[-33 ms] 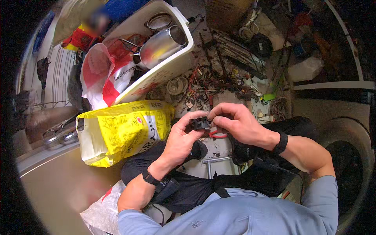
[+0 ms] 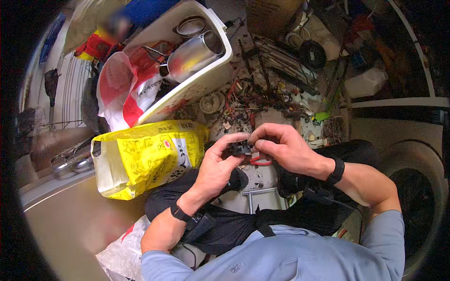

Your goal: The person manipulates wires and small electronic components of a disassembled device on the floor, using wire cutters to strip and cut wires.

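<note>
Between my two hands is a small black plastic part (image 2: 241,148), blocky in shape; its exact kind I cannot make out. My left hand (image 2: 219,161) grips it from the left, thumb below and index finger above. The fingers of my right hand (image 2: 280,145) are bent in a pinch at its right end, thumb against index finger; whatever the fingertips press on there is hidden. Just below the part, a tool with red handles (image 2: 260,162) lies lower down, partly covered by my right hand.
A yellow bag (image 2: 150,154) stands at the left. Behind it, a white bin (image 2: 222,51) holds a metal cylinder (image 2: 194,56) and a red-and-white bag (image 2: 126,89). Wires and scraps (image 2: 243,93) litter the floor ahead. A front-loading machine with a round opening (image 2: 408,196) stands at the right.
</note>
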`<state>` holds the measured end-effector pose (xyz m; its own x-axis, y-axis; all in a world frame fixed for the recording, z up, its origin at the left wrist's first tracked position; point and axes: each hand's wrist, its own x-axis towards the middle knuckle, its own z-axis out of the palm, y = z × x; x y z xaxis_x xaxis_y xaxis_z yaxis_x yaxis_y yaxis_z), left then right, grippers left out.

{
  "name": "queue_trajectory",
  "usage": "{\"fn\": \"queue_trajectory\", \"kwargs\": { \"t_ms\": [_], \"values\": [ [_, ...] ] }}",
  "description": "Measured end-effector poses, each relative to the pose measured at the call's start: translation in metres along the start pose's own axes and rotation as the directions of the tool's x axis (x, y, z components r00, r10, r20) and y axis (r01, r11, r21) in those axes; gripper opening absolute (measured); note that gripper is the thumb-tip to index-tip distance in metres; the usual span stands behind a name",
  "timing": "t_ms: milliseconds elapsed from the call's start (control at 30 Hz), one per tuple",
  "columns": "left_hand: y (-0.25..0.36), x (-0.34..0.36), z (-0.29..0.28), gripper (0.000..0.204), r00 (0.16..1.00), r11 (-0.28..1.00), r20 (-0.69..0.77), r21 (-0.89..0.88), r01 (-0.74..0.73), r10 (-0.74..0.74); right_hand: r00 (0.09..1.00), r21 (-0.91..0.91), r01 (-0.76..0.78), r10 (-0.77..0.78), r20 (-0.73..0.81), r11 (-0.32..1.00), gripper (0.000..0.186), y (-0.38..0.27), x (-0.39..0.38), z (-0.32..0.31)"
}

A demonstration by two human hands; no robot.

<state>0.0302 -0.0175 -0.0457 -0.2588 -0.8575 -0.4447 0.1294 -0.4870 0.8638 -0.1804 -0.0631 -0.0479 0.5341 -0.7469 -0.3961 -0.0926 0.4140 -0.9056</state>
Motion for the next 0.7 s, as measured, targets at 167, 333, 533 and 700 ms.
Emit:
{"fn": "queue_trajectory", "kwargs": {
  "t_ms": [167, 333, 533, 700],
  "values": [
    [-0.004, 0.002, -0.002, 0.037, 0.995, 0.991, -0.045, 0.106, -0.08, 0.085, 1.0, -0.06, 0.014, -0.015, -0.007, 0.998, 0.016, -0.005, -0.002, 0.002],
    [-0.007, 0.002, -0.006, 0.042, 0.965, 0.915, -0.025, 0.325, -0.24, 0.261, 0.999, -0.062, 0.043, -0.044, -0.015, 0.997, 0.015, 0.002, -0.001, 0.005],
    [-0.011, 0.001, -0.004, 0.048, 0.907, 0.79, -0.052, 0.515, -0.334, 0.418, 0.994, 0.083, -0.084, 0.078, 0.077, 0.993, 0.026, -0.002, -0.001, 0.004],
    [-0.004, -0.002, 0.003, 0.055, 0.859, 0.661, -0.06, 0.666, -0.345, 0.509, 0.99, 0.129, -0.131, 0.121, 0.078, 0.983, 0.032, -0.009, 0.0, 0.01]
  ]
}}
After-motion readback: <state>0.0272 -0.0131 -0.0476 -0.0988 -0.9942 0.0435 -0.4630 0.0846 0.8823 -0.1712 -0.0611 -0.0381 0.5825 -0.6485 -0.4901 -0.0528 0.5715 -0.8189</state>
